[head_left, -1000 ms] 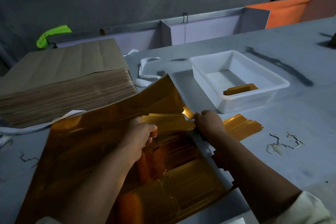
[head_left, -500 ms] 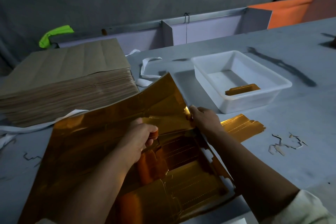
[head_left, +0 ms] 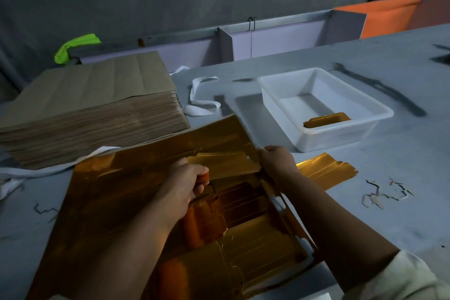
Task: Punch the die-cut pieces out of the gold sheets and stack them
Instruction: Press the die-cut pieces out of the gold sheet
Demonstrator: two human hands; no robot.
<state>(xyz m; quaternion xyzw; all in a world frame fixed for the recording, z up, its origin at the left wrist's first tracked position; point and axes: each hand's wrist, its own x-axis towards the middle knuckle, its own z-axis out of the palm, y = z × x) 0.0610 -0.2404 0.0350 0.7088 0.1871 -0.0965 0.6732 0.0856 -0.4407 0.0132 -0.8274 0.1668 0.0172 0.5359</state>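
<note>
While the left hand (head_left: pixel 185 182) curls fingers and thumb round one end of a long, glossy die-cut piece (head_left: pixel 226 163) lined with dotted perforations, the right hand (head_left: pixel 275 161) pinches the other end at the sheet's edge. Beneath lies the large gold sheet (head_left: pixel 117 192), mirror-smooth foil card spreading toward seven o'clock, scored with more strip outlines. At three o'clock, just beside the right wrist, a small stack of punched pieces (head_left: pixel 326 170) rests on the matte grey table (head_left: pixel 401 214). At two o'clock a white plastic tray (head_left: pixel 341 140) holds another gold piece (head_left: pixel 326 119). At ten o'clock sits a thick pile of brown sheets (head_left: pixel 85 109). Thin scraps (head_left: pixel 384 193) lie at four o'clock.
</note>
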